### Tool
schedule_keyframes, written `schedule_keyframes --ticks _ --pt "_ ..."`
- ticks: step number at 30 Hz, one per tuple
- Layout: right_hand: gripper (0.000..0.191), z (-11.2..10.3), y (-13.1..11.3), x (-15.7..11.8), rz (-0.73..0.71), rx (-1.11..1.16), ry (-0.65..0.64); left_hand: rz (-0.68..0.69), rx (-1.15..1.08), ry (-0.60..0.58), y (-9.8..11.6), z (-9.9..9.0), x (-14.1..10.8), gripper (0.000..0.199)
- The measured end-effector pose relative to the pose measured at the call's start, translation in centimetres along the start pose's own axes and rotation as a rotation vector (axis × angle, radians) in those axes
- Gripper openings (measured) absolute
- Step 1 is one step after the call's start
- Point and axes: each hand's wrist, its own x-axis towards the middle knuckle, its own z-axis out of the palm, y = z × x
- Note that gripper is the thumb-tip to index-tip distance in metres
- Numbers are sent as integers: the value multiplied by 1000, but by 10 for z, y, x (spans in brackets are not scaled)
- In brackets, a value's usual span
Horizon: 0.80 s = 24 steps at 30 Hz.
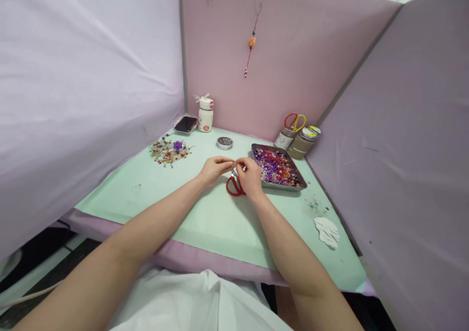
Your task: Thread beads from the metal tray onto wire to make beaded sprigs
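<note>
My left hand (216, 170) and my right hand (249, 175) meet above the middle of the table, their thumbs and fingertips pinched together. Whatever sits between the fingertips is too small to make out. Below them lie red-handled scissors (234, 186), partly covered by my right hand. Just right of that hand stands a metal tray (284, 188) full of purple, red and orange beads (273, 165). A small round container (224, 143) of tiny silvery pieces is beyond my hands.
Strung beads (169, 151) lie in a pile at left, near a phone (186, 124) and a white bottle (205, 113). Two jars (302, 143) stand at back right, one holding scissors (295, 121). A white glove (327, 233) lies at right. A beaded pendant (251, 43) hangs on the back wall.
</note>
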Motion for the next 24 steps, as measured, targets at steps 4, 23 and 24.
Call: schedule_keyframes --ticks 4,23,24 --pt "15 0 -2 0 -24 -54 8 7 -13 0 0 0 1 32" --pt "13 -1 1 0 -110 -287 -13 26 47 6 -3 -2 3 32" --pt "12 -1 1 -1 -112 -290 -15 26 52 7 -3 -2 3 32"
